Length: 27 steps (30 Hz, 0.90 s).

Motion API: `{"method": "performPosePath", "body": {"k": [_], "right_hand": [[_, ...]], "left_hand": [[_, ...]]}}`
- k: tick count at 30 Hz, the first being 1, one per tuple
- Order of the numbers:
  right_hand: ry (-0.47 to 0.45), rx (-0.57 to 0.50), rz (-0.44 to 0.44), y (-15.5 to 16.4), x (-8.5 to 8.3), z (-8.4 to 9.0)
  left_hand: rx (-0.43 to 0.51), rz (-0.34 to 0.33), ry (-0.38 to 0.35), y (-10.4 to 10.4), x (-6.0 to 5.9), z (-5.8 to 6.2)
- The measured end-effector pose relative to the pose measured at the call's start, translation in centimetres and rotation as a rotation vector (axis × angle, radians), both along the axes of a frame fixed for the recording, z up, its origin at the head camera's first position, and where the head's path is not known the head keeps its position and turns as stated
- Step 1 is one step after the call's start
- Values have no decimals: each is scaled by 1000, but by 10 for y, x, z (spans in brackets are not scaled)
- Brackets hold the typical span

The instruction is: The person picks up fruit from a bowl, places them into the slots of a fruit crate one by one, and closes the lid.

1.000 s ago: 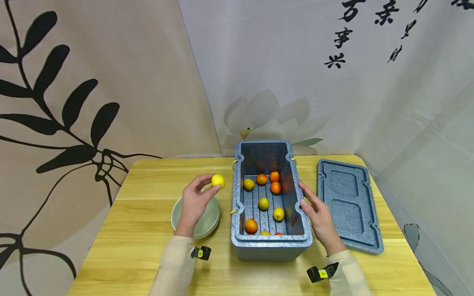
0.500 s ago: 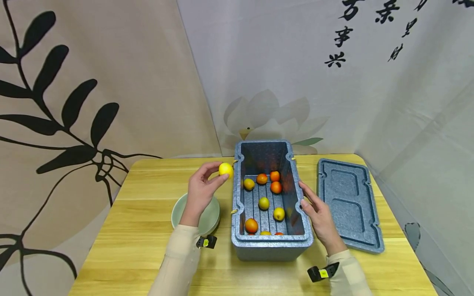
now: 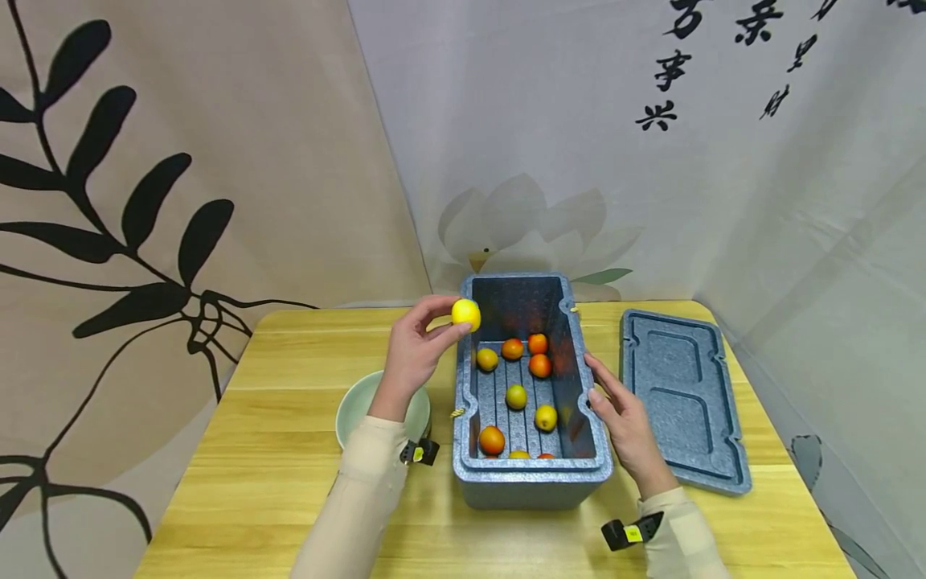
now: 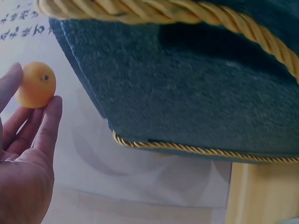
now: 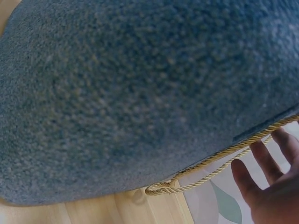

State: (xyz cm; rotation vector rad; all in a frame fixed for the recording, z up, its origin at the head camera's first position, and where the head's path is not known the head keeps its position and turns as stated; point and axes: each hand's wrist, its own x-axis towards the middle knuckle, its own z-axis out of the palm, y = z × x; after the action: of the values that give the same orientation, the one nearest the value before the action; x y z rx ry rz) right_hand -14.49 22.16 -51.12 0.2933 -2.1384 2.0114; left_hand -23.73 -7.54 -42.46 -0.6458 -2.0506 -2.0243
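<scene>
My left hand pinches a small round yellow fruit between thumb and fingertips, above the left rim of a speckled blue-grey foam box. In the left wrist view the same fruit shows a small dark stem spot. The box stands without its lid, and several orange, red and yellow-green fruits lie spread on its ribbed floor. Its near wall partly hides those at the front. My right hand rests against the box's right side with fingers extended, beside the yellow rope.
Left of the box stands a pale green bowl, partly covered by the left forearm. The box's grey lid lies flat on the wooden table at the right. A printed cloth hangs behind the table.
My left hand has moved right and away from me with the yellow fruit, from near the bowl to over the box's left rim. The right hand stays in place.
</scene>
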Motion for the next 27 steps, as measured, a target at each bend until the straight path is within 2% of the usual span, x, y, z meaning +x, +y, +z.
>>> {"method": "performPosePath", "body": {"k": [13, 19, 27], "right_hand": [[11, 0, 0, 0, 0, -1], [5, -2, -5, 0, 0, -1], [-4, -3, -1, -1, 1, 0]], "left_hand": [[-68, -44, 11, 20, -8, 8], [-108, -66, 3, 28, -15, 13], [-143, -97, -18, 33, -21, 15]]}}
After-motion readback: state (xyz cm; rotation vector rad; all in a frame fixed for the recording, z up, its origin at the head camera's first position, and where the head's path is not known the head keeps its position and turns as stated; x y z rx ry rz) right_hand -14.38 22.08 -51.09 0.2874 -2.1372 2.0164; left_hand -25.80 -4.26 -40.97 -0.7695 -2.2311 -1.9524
